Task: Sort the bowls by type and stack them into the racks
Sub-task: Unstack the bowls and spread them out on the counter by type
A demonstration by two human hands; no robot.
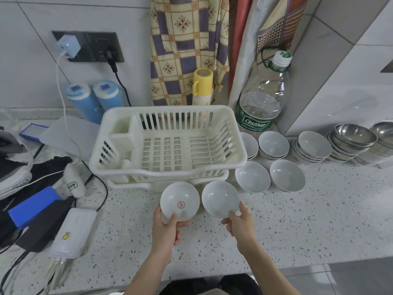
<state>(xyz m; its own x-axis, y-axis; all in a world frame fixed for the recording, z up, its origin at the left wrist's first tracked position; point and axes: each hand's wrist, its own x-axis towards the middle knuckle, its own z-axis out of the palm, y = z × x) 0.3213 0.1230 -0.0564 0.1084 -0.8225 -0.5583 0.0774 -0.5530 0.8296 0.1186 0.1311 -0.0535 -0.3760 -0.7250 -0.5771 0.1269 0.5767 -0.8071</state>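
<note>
Single head-worn wide-angle view, looking forward and steeply down across the speckled countertop (297, 220) toward its back edge; apparently close, edges bowed.

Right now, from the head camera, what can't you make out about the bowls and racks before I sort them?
- Lower rack: its inside is covered by the upper rack nested on it.
- Steel bowl stack: cut off by the right edge; count unknown.
- White bowl stack: partly behind the upper rack's corner.
- Left-hand bowl: its red mark is too small to read.
- Right-hand bowl: its outside pattern faces away.
</note>
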